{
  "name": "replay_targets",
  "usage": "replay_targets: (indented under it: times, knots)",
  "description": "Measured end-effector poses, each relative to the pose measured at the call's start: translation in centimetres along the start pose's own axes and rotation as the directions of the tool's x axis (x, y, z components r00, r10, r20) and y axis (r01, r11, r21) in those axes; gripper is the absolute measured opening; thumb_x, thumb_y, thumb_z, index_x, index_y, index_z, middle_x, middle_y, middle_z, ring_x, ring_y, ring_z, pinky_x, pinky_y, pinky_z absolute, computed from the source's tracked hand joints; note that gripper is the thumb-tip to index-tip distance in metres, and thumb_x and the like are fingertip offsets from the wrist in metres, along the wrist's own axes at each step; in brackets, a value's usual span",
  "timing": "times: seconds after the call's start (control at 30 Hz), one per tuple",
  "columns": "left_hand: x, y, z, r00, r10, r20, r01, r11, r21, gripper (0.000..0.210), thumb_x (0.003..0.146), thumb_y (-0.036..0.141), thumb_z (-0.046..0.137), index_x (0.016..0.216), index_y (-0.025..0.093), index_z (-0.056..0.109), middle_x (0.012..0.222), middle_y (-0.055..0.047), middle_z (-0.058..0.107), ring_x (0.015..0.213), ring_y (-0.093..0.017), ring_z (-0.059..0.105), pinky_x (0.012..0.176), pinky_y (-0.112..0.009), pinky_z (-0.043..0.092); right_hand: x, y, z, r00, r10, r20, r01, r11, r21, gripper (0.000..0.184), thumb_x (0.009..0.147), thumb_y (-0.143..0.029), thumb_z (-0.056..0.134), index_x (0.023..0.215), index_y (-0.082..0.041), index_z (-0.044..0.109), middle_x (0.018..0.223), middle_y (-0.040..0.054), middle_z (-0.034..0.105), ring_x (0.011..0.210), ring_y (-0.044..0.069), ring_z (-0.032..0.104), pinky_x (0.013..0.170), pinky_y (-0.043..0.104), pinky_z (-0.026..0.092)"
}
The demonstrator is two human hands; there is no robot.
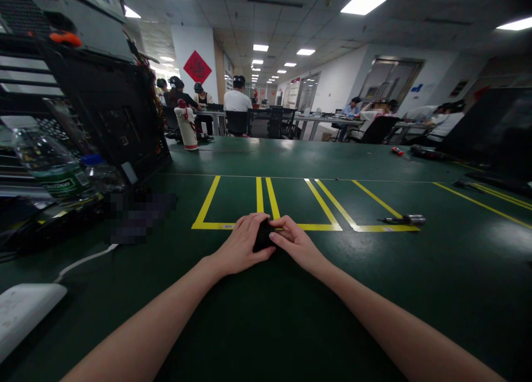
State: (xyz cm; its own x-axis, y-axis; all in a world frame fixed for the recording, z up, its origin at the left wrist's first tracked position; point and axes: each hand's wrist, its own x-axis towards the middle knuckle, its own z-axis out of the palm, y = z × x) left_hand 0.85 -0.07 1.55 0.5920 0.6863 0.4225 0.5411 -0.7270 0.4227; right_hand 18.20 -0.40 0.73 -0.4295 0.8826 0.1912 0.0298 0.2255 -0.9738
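My left hand [245, 242] is wrapped round a small black rounded object [262, 237] near the middle of the green table [266, 321]. Its kind cannot be made out, since fingers cover much of it. From the other side, my right hand [296, 243] reaches it with thumb and fingers pinched at its right edge. Whether something small is between those right fingertips is hidden. Yellow tape [316, 227] runs on the tabletop just beyond both hands. Off to the right lies a screwdriver-like tool [405, 220] with a dark thin tip and a shiny cylindrical body.
An open computer case [116, 116] stands at the left, beside plastic bottles [54, 166]. A white power strip [29, 312] with a cable lies front left. A cream-coloured bottle [187, 127] stands at the far edge. A dark monitor [494, 132] is at right. Several people sit beyond.
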Motion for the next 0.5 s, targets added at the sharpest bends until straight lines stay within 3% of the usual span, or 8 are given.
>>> replay_targets:
  times: [0.13, 0.3, 0.5]
  knots:
    - [0.02, -0.01, 0.01, 1.000, -0.001, -0.002, 0.001, 1.000, -0.005, 0.055, 0.075, 0.030, 0.055, 0.121, 0.022, 0.027, 0.117, -0.008, 0.042, 0.112, -0.023, 0.039, 0.098, -0.044, 0.028, 0.25, 0.38, -0.03, 0.999, -0.029, -0.020, 0.029, 1.000, 0.006, 0.019, 0.076, -0.022, 0.053, 0.095, -0.023, 0.049, 0.099, 0.0007, 0.051, 0.094, 0.014, 0.053, 0.085, 0.032, 0.045]
    - [0.06, -0.26, 0.30, 1.000, 0.016, -0.018, -0.016, 1.000, 0.008, 0.057, 0.073, 0.028, 0.057, 0.121, 0.020, 0.026, 0.116, -0.008, 0.043, 0.111, -0.022, 0.040, 0.098, -0.042, 0.027, 0.30, 0.38, -0.17, 1.000, 0.002, -0.017, -0.001, 1.000, 0.005, 0.032, 0.076, -0.021, 0.053, 0.107, -0.023, 0.045, 0.107, 0.0031, 0.050, 0.102, 0.015, 0.050, 0.093, 0.035, 0.039]
    - [0.01, -0.19, 0.22, 1.000, 0.007, -0.012, -0.007, 1.000, 0.006, 0.054, 0.075, 0.029, 0.054, 0.121, 0.020, 0.027, 0.115, -0.008, 0.044, 0.108, -0.022, 0.043, 0.097, -0.042, 0.029, 0.06, 0.20, -0.19, 1.000, -0.005, 0.028, 0.004, 0.999, 0.044, 0.025, 0.075, -0.023, 0.055, 0.099, -0.023, 0.048, 0.102, 0.0021, 0.051, 0.097, 0.015, 0.053, 0.087, 0.035, 0.042]
